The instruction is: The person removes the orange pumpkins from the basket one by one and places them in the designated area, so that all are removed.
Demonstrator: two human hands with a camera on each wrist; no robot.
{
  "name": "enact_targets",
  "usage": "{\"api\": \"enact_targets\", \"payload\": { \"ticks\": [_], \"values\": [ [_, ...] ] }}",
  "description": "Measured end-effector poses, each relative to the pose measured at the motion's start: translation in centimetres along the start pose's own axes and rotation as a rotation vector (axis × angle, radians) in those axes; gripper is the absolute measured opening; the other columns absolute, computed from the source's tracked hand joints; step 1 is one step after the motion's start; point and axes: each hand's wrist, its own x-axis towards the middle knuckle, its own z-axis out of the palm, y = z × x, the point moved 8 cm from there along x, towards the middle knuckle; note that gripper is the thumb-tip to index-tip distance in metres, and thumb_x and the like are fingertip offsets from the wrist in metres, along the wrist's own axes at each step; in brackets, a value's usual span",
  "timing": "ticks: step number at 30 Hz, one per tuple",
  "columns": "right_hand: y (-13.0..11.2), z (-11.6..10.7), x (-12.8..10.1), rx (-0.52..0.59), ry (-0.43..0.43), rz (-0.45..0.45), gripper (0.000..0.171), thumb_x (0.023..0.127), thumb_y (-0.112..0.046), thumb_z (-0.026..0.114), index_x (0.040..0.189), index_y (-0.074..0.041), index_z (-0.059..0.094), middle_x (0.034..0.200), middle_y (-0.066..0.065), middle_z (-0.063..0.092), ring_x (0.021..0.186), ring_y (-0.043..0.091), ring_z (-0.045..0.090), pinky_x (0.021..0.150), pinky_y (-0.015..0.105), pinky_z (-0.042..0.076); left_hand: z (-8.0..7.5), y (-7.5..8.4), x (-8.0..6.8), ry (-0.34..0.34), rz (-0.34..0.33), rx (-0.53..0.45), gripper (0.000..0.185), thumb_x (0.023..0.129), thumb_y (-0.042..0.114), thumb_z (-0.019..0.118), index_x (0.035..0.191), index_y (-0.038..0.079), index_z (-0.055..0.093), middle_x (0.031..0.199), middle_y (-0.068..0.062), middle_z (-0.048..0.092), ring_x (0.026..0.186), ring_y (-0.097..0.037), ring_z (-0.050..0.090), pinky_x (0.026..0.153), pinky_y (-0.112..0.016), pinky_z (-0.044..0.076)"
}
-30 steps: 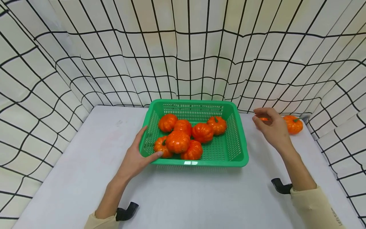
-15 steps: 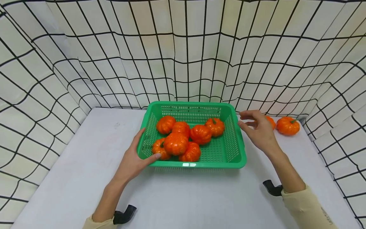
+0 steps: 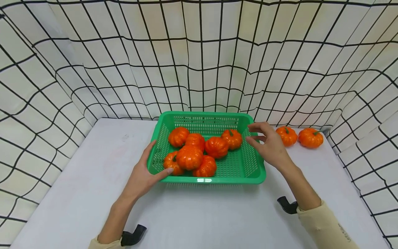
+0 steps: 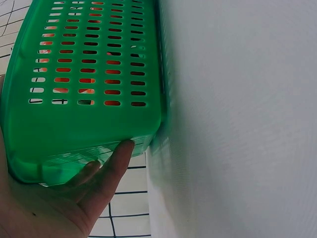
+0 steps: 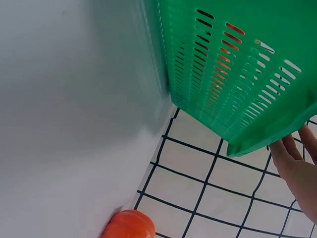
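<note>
A green plastic basket stands on the white table, with several small orange pumpkins piled mostly in its left half. My left hand grips the basket's left end, thumb over the front rim and fingers along the outside. In the left wrist view those fingers lie against the slotted wall. My right hand is at the basket's right rim, fingers loosely bent and nothing between them. The right wrist view shows its fingertips right at the rim.
Two more orange pumpkins sit on the table to the right of the basket, near the back edge. White walls with black netting enclose the table at the back and sides. A black curved piece sticks out from each cuff.
My right hand has moved left, from beside the loose pumpkins to the basket's right rim, so both pumpkins there now show fully. The left hand keeps its hold on the basket.
</note>
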Motion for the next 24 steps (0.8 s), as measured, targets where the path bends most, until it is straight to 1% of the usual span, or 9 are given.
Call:
{"api": "enact_targets", "payload": {
  "ticks": [1,3,4,6,10,15,21,24],
  "values": [
    [0.0,0.2,0.1,0.002,-0.010,0.007,0.045,0.097,-0.005,0.072,0.138,0.002,0.055,0.137,0.020,0.057,0.128,0.039,0.061,0.102,0.034,0.058,0.0,0.0,0.0,0.000,0.000,0.001,0.107,0.088,0.050,0.079,0.168,0.035,0.010,0.173,-0.013,0.025,0.154,-0.043,0.034,0.118,-0.073,0.033],
    [0.0,0.6,0.3,0.005,-0.032,0.028,0.048,0.097,-0.005,0.072,0.140,0.002,0.053,0.140,0.021,0.056,0.130,0.040,0.060,0.104,0.044,0.057,0.0,-0.1,-0.1,0.000,0.000,-0.001,0.107,0.088,0.050,0.079,0.168,0.035,0.010,0.173,-0.013,0.025,0.154,-0.043,0.033,0.118,-0.073,0.033],
    [0.0,0.8,0.4,0.007,-0.043,0.039,0.049,0.097,-0.005,0.072,0.141,0.002,0.052,0.141,0.021,0.055,0.131,0.041,0.059,0.104,0.047,0.056,0.0,-0.1,-0.1,0.001,0.001,-0.003,0.106,0.088,0.049,0.079,0.168,0.035,0.010,0.173,-0.013,0.025,0.154,-0.042,0.033,0.118,-0.073,0.033],
    [-0.1,1.2,0.5,0.010,-0.062,0.063,0.052,0.097,-0.005,0.072,0.143,0.002,0.050,0.144,0.023,0.054,0.134,0.042,0.058,0.105,0.050,0.055,0.0,-0.1,-0.1,0.001,0.002,-0.008,0.106,0.088,0.049,0.079,0.168,0.035,0.010,0.173,-0.012,0.025,0.154,-0.042,0.033,0.118,-0.073,0.032],
    [-0.3,2.0,0.7,-0.005,-0.099,0.110,0.056,0.097,-0.007,0.072,0.147,0.002,0.046,0.149,0.024,0.052,0.137,0.042,0.056,0.105,0.051,0.056,0.1,-0.1,-0.1,0.003,0.001,-0.012,0.106,0.088,0.050,0.079,0.168,0.035,0.011,0.173,-0.012,0.026,0.154,-0.042,0.034,0.118,-0.073,0.033],
    [-0.5,2.9,1.1,-0.036,-0.134,0.142,0.061,0.098,-0.010,0.071,0.150,0.002,0.042,0.154,0.025,0.048,0.143,0.042,0.051,0.106,0.051,0.055,0.1,-0.1,-0.1,0.005,0.000,-0.010,0.107,0.087,0.050,0.079,0.168,0.034,0.011,0.173,-0.013,0.026,0.154,-0.043,0.033,0.118,-0.073,0.033],
    [-0.5,3.5,1.7,-0.043,-0.151,0.167,0.064,0.099,-0.015,0.072,0.152,0.001,0.040,0.157,0.025,0.046,0.146,0.041,0.047,0.108,0.051,0.054,0.1,-0.1,-0.1,0.002,0.008,-0.017,0.107,0.087,0.049,0.080,0.168,0.033,0.011,0.173,-0.012,0.025,0.155,-0.042,0.032,0.119,-0.073,0.032],
    [-0.3,3.8,2.0,-0.057,-0.161,0.187,0.067,0.099,-0.017,0.071,0.154,0.001,0.037,0.159,0.025,0.045,0.149,0.041,0.044,0.111,0.053,0.051,0.1,-0.1,-0.1,0.002,0.009,-0.019,0.107,0.087,0.049,0.080,0.168,0.034,0.011,0.173,-0.012,0.025,0.154,-0.042,0.033,0.118,-0.073,0.033]
  ]
}}
